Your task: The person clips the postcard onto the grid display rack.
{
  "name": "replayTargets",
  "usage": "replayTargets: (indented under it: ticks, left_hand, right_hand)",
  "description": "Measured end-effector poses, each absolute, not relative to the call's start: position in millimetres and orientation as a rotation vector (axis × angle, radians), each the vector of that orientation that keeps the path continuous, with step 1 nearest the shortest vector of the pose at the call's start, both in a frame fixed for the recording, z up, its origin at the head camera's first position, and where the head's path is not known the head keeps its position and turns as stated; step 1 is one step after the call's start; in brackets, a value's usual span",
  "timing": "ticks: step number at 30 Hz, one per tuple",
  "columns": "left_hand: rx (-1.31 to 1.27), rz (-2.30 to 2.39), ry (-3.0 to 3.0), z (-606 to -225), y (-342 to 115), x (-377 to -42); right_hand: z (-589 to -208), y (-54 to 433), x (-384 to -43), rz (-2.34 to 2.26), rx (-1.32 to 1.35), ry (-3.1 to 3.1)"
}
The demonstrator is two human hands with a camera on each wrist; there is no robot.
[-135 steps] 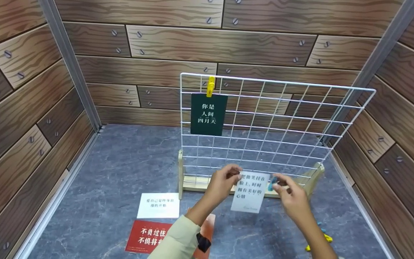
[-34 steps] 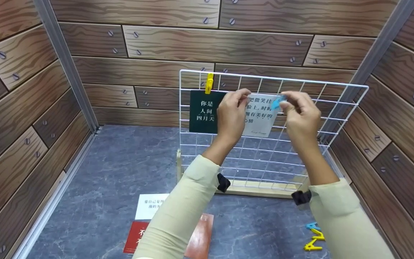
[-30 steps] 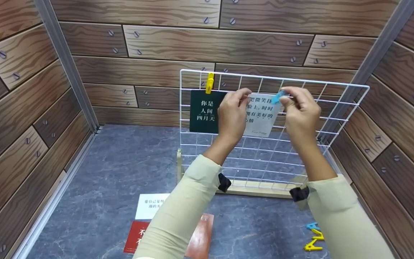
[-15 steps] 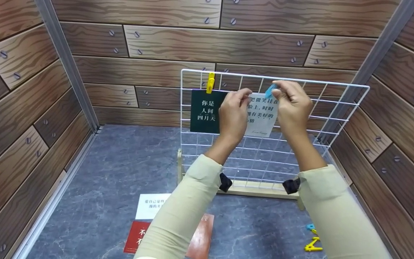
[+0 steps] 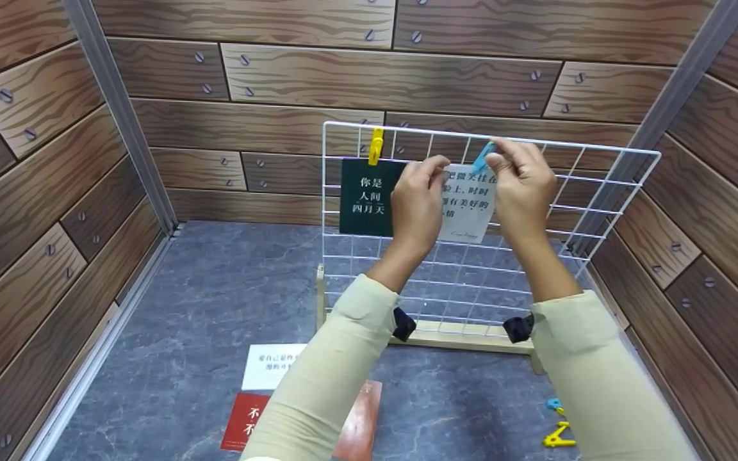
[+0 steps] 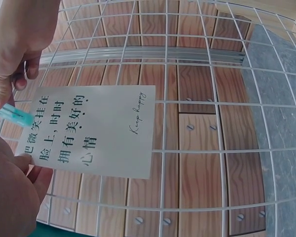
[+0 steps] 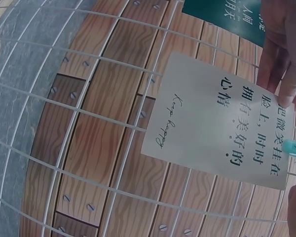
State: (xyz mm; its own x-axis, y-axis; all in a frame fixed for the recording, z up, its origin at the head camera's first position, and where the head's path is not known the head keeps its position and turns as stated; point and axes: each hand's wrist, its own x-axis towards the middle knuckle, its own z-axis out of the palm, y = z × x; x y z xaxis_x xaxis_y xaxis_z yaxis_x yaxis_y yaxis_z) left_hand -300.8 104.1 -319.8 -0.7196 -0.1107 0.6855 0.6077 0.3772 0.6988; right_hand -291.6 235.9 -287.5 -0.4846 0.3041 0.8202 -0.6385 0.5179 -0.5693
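1. The white card (image 5: 467, 208) is right of the middle in the head view, in front of the wire grid (image 5: 567, 145). Its long side runs up and down.
2. The left hand (image 5: 417, 205) pinches the card's upper left corner, thumb and fingers close together.
3. The right hand (image 5: 526, 189) pinches the blue clothespin (image 5: 484, 157), with its fingers curled in tight.
4. The clothespin slants, its tip pointing down and left. In both wrist views that tip laps over the card's top edge. I cannot tell if it bites the wire too.
5. The right hand is nearer this spot; the left hand is just beside it, to the left.
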Motion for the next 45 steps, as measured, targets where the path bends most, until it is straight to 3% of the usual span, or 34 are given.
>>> replayTargets:
  ticks: [28, 45]
  left_hand:
    - [-0.413, -1.366, -1.964, -320, 105, -291]
    - [-0.509, -1.555, -1.915, -335, 83, -263]
  right_hand:
    - [-287, 234, -279, 0.854, 0.192, -1.842]
    - [-281, 236, -267, 0.787, 0.147, -1.968]
